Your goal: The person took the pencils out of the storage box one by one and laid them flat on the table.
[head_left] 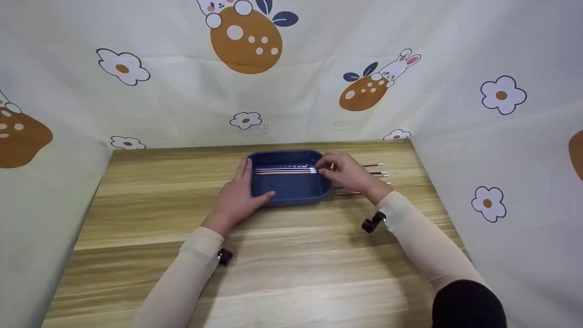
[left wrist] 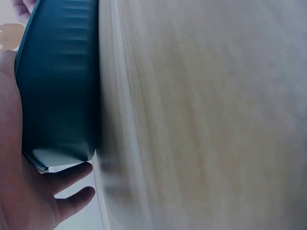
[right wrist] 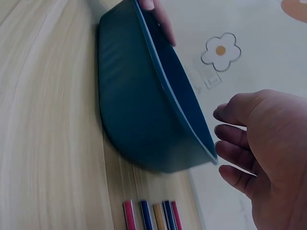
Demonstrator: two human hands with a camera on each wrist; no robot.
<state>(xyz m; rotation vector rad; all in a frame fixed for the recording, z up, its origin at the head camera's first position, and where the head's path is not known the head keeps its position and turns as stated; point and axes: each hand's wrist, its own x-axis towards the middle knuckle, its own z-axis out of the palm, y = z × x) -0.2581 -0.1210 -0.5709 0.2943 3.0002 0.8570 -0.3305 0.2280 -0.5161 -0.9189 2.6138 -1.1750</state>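
A blue plastic bin [head_left: 296, 189] stands on the wooden table with several pencils [head_left: 284, 171] lying lengthwise inside it. At its left end, my left hand [head_left: 237, 196] holds the bin, thumb over the near rim and fingers along the outer side. The left wrist view shows two fingertips [left wrist: 72, 176] reaching past the bin's end. My right hand [head_left: 344, 172] is over the right rim, its fingertips close to the pencil ends. In the right wrist view its fingers [right wrist: 235, 153] are loosely bent with nothing between them.
Several more pencils [head_left: 348, 193] lie on the table to the right of the bin, partly under my right hand and forearm. A printed cloth [head_left: 182, 100] with flowers and rabbits hangs behind and at both sides of the table [head_left: 282, 273].
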